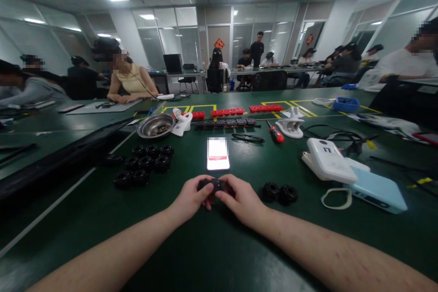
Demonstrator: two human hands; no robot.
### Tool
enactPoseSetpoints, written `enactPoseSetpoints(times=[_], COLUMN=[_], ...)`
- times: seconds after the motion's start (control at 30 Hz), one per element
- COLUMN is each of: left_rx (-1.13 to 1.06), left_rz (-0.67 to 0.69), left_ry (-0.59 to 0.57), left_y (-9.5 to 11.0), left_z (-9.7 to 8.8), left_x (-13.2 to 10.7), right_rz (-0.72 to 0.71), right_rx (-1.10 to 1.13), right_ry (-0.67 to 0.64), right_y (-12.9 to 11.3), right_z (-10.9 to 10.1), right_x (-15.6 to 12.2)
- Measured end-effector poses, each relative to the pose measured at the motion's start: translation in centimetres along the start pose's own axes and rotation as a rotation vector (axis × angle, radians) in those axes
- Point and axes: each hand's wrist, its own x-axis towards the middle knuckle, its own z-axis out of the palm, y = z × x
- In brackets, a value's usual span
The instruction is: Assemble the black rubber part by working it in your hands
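Low over the green table, my left hand (196,195) and my right hand (237,195) are both closed around a small black part (215,184). My fingers cover much of it, so its exact kind cannot be made out. My thumbs press on its near side. Just beyond lies a phone (218,164) with a bright screen. To the right of my right hand sit two black wheel-like rings (271,190). Several similar black rings (144,163) stand grouped on the left. All of them are glossy and hollow in the middle.
Beyond the phone are a black slotted strip (227,124), red trays (227,112), glasses (248,138) and a red-handled screwdriver (276,134). A metal bowl (155,126) holds small pieces. White and blue boxes (374,189) and cables lie right. Other people sit around.
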Motion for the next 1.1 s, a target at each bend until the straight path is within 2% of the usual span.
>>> enactPoseSetpoints(times=[0.1, 0.33, 0.43, 0.57, 0.77, 0.97, 1.1], left_rx=[0.016, 0.195, 0.173, 0.037, 0.06, 0.038, -0.018], left_rz=[0.003, 0.139, 0.098, 0.031, 0.102, 0.05, -0.013], left_ry=[0.004, 0.028, 0.001, -0.008, 0.027, 0.063, 0.026], left_y=[0.2, 1.1, 0.7, 0.1, 0.7, 0.3, 0.0], left_z=[0.1, 0.5, 0.2, -0.2, 0.0, 0.2, 0.1], left_x=[0.1, -0.9, -0.6, -0.1, -0.6, -0.3, 0.1], right_rz=[-0.018, -0.006, -0.018, -0.035, -0.028, 0.013, -0.016], right_rx=[0.003, -0.032, -0.013, 0.033, 0.037, 0.022, 0.048], right_ry=[-0.012, 0.023, 0.011, 0.018, 0.076, 0.002, -0.012], right_y=[-0.3, 0.1, 0.4, 0.3, 0.2, 0.2, -0.2], right_z=[-0.1, -0.3, 0.0, 0.4, 0.4, 0.2, 0.0], right_x=[-0.4, -0.1, 0.3, 0.3, 0.0, 0.4, 0.0])
